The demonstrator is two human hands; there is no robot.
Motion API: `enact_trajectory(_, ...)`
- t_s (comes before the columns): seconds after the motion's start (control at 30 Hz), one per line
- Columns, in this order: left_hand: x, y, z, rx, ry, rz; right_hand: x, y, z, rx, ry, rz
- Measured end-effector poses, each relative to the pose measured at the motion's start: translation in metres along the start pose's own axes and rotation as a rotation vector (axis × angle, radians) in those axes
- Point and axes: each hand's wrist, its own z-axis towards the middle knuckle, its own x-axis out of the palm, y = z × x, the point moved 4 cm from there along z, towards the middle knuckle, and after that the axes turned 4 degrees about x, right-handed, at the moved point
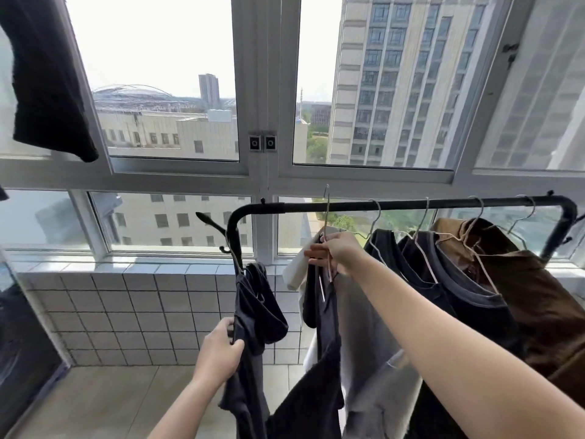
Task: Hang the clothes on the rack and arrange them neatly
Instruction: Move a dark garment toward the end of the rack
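A black clothes rack [411, 204] stands before the window, its bar running from centre to right. My right hand [335, 253] grips a wire hanger [326, 217] whose hook rises at the bar; a dark garment [323, 359] hangs from it. My left hand [221, 350] pinches a dark grey garment [253, 312] that hangs from a hook on the rack's left post. Further right on the bar hang a light grey garment [370, 343], two black shirts [449, 296] and a brown shirt [538, 296], each on a wire hanger.
A tiled low wall [126, 312] and a white window frame [262, 172] lie behind the rack. A black garment [47, 83] hangs at the upper left. A dark glass door [22, 350] is at the left. The floor [104, 403] is beige tile.
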Motion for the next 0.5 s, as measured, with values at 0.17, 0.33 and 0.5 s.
enact_trajectory(0.17, -0.001, 0.003, 0.000, -0.028, 0.006, -0.037, 0.000, -0.012, 0.008, 0.042, -0.018, -0.054)
enact_trajectory(0.33, 0.000, 0.007, 0.001, -0.045, -0.006, -0.049, 0.000, -0.026, 0.016, 0.053, -0.019, -0.074)
enact_trajectory(0.5, 0.002, 0.004, 0.004, -0.038, -0.084, -0.060, 0.008, -0.036, 0.013, 0.056, -0.003, -0.104)
